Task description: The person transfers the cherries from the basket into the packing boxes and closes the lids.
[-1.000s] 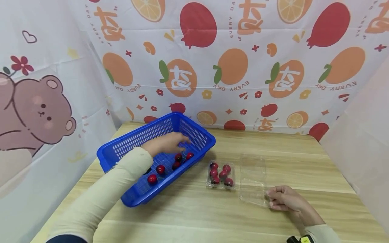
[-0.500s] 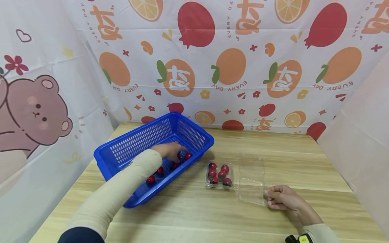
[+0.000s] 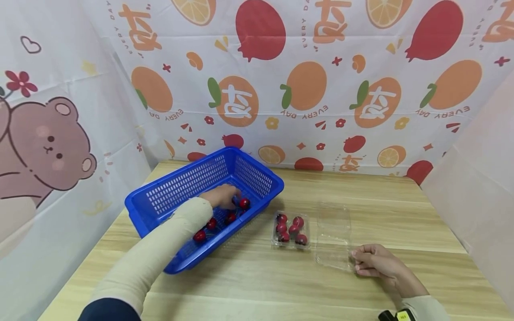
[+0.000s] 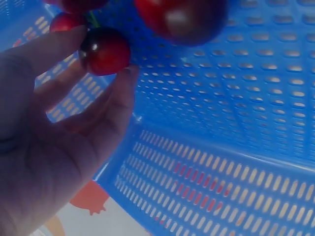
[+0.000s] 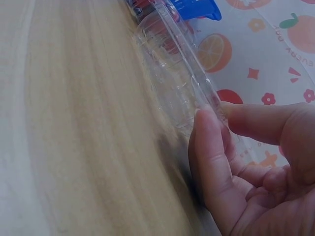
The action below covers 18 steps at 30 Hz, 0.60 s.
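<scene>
Inside the blue plastic basket, my left hand reaches down among several dark red cherries. The left wrist view shows its thumb and fingertips pinching one cherry; a larger-looking cherry is close by. Other cherries lie along the basket's near side, partly behind the sleeve. My right hand pinches the outer edge of the clear lid of a plastic clamshell box between thumb and fingers. Several cherries sit in that box, which lies opened out flat.
A light wood-grain table carries everything. The basket stands at an angle on the left, with the box to its right. A fruit-print cloth hangs behind the table, and a bear-print cloth at the left.
My left hand has gone lower into the basket and come back toward the near cherries, its fingers closing on one. The right hand keeps its hold on the lid.
</scene>
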Available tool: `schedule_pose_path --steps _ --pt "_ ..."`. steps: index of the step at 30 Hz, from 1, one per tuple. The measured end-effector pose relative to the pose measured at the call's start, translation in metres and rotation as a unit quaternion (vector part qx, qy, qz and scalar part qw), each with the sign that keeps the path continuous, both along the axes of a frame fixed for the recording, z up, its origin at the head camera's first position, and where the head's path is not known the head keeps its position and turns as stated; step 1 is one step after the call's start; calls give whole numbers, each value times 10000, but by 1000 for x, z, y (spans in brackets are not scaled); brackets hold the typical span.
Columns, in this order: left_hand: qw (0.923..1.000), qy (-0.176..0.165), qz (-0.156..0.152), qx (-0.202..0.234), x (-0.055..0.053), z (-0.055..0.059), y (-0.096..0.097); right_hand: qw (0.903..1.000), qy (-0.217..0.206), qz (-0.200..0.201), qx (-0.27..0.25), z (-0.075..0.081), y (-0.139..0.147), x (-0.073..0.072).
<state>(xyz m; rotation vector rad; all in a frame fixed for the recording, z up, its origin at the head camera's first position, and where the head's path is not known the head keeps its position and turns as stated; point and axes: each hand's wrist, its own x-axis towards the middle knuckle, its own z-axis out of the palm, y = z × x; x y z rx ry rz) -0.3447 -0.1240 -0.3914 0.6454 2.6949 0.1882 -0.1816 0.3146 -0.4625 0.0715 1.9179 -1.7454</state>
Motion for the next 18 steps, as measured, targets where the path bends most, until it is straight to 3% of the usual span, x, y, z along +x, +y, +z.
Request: schedule_pose_path --steps 3,7,10,18 --pt "9997 -30 246 -3 0 -1 -2 10000 -31 -53 8 0 0 0" --pt "9981 -362 503 54 2 0 -1 9999 -75 -121 33 2 -1 0" --pt "9972 -569 489 -40 3 1 2 9999 -64 -103 52 3 -1 1" --pt "9966 -492 247 -620 6 4 11 10000 -24 -58 76 2 1 0"
